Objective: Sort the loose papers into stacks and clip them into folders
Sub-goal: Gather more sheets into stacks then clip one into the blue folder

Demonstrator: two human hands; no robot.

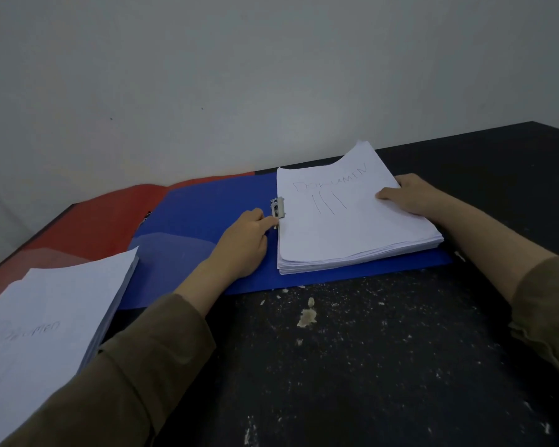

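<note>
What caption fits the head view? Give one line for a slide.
Left hand at the clip of an open blue folder; right hand rests on the stack.

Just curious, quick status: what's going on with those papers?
Left hand fingering the metal clip. Right hand steadying the stack on the blue folder. Nothing in the way.
</note>
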